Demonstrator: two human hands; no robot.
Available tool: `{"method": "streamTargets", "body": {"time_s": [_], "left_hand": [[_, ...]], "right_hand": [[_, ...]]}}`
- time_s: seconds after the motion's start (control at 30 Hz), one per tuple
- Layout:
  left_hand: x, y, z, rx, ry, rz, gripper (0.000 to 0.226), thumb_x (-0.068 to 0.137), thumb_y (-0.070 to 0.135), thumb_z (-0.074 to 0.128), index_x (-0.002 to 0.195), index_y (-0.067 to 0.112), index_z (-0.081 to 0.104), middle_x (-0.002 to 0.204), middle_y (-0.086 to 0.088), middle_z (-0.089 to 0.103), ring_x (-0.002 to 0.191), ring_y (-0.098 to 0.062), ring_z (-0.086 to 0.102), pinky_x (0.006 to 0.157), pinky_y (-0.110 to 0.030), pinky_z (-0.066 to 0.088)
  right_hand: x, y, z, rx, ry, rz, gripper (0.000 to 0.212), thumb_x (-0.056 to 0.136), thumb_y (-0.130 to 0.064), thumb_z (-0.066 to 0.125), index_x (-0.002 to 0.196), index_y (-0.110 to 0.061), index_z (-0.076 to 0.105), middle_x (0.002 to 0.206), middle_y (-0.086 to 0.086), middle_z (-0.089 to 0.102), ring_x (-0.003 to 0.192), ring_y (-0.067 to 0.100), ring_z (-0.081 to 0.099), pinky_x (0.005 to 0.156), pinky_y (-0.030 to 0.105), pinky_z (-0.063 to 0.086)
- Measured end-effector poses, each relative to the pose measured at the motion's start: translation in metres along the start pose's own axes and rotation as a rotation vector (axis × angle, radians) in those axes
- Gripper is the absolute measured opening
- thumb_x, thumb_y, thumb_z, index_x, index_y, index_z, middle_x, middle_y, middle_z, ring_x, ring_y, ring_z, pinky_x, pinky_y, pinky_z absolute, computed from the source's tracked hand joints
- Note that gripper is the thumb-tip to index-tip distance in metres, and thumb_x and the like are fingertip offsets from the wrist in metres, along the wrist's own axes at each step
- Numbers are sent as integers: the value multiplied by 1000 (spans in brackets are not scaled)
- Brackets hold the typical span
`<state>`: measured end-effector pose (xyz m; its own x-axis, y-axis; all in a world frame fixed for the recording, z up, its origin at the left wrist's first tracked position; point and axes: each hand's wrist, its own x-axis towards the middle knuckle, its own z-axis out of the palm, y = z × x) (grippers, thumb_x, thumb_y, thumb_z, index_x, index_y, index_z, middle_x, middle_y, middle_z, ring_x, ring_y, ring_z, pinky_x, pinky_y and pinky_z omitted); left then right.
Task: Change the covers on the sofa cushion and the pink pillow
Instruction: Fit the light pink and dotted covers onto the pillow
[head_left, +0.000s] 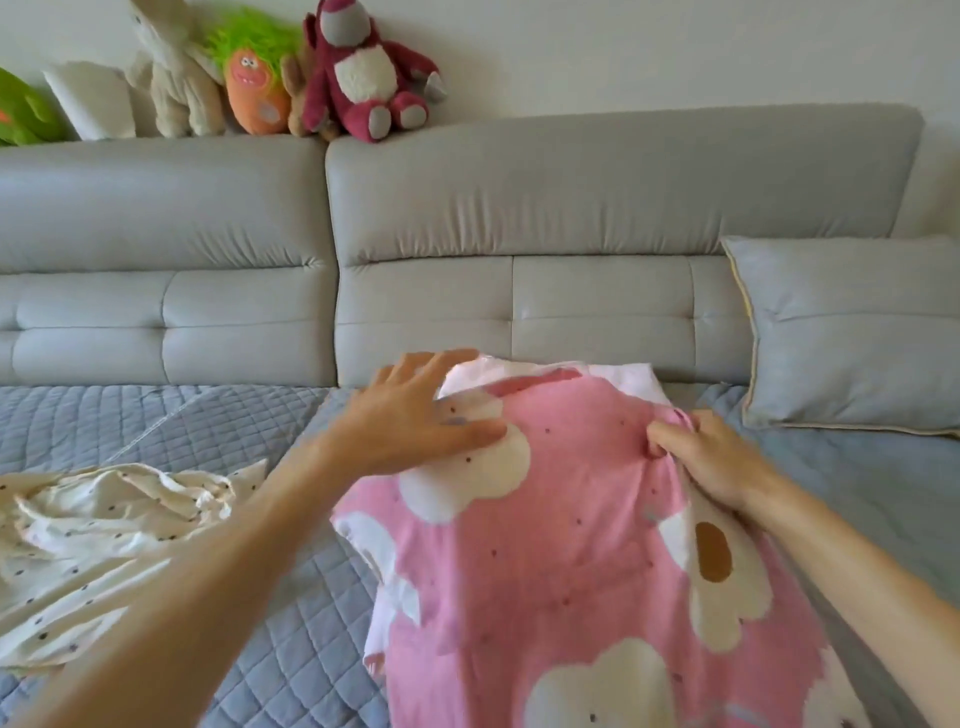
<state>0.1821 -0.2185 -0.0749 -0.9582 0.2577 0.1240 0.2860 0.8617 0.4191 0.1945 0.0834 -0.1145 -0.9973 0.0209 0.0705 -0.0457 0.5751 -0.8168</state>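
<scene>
Pink cover (571, 545) sits mid-seat on the sofa (519, 208), white pillow (613, 376) poking out its far end. Left hand (415, 415) presses it, fingers spread; right hand (711, 457) pinches the cover's right edge. Grey cushion (852, 332) at the seat's right end looks untouched, so roughly halfway at best.

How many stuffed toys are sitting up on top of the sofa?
5 that I can make out, in a row along the sofa back: green toy, cream bunny, orange toy, brown toy, red bear.

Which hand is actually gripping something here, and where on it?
The right hand pinches the pink cover at its upper right edge, near the open end. The left hand lies flat on the cover's upper left, fingers straight, gripping nothing.
</scene>
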Motion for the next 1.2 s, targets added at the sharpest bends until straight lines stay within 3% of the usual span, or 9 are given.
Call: {"method": "streamTargets", "body": {"time_s": [0.1,0.27,0.33,0.47,0.6,0.73,0.83,0.93,1.2], "left_hand": [[4,58,60,-127,-324,67,76,70,92,43,139,64,27,145,9,47,134,-21,45,110,-39,36],[-34,125,181,-51,-618,182,73,84,83,34,142,40,39,143,-8,53,131,-32,48,108,-41,37],[-56,139,201,-73,-721,211,69,87,81,31,142,41,37,145,-10,50,133,-34,45,109,-42,35],[-38,115,190,-10,-832,192,67,83,86,28,130,44,52,126,4,63,117,-20,58,97,-31,43],[4,102,166,-141,-598,129,60,89,78,34,95,30,69,100,16,67,93,-5,62,91,-29,46],[14,98,182,177,-503,363,27,89,56,58,109,38,56,107,16,58,98,-9,55,84,-30,47],[2,94,217,452,-560,496,55,82,61,64,126,32,47,121,4,49,111,-19,49,85,-35,43],[-2,97,236,594,-466,607,54,88,51,62,131,24,45,125,-1,48,114,-24,49,84,-40,47],[19,102,221,401,-479,485,30,95,43,48,118,35,67,114,5,67,103,-23,63,77,-31,47]], "right_hand": [[-49,34,-25,-87,69,91,18,61,-42,51,67,-26,55,63,-10,57,59,3,52,62,33,37],[-114,124,-49,-253,311,229,80,73,-80,31,140,-38,40,124,5,65,114,32,61,82,35,39],[-132,142,-49,-341,208,226,86,68,-92,34,138,-43,42,123,-8,65,114,23,62,85,33,44],[-133,132,-40,-388,28,173,50,75,-75,59,117,-49,55,102,-28,65,97,4,62,81,23,47],[-126,115,-5,-503,-153,20,41,75,-56,57,115,-48,54,101,-22,62,95,6,57,80,28,49],[-134,113,0,-494,-430,97,42,67,-61,49,102,-41,57,95,-16,62,91,11,60,79,37,53],[-143,116,1,-509,-469,57,37,64,-63,51,96,-44,54,96,-18,62,92,10,59,79,38,53],[-148,108,15,-494,-506,-17,18,70,-66,49,87,-60,47,100,-21,62,97,11,58,82,39,52],[-137,110,11,-454,-433,-37,13,71,-66,54,77,-59,45,81,-18,55,82,7,54,76,34,50]]}}
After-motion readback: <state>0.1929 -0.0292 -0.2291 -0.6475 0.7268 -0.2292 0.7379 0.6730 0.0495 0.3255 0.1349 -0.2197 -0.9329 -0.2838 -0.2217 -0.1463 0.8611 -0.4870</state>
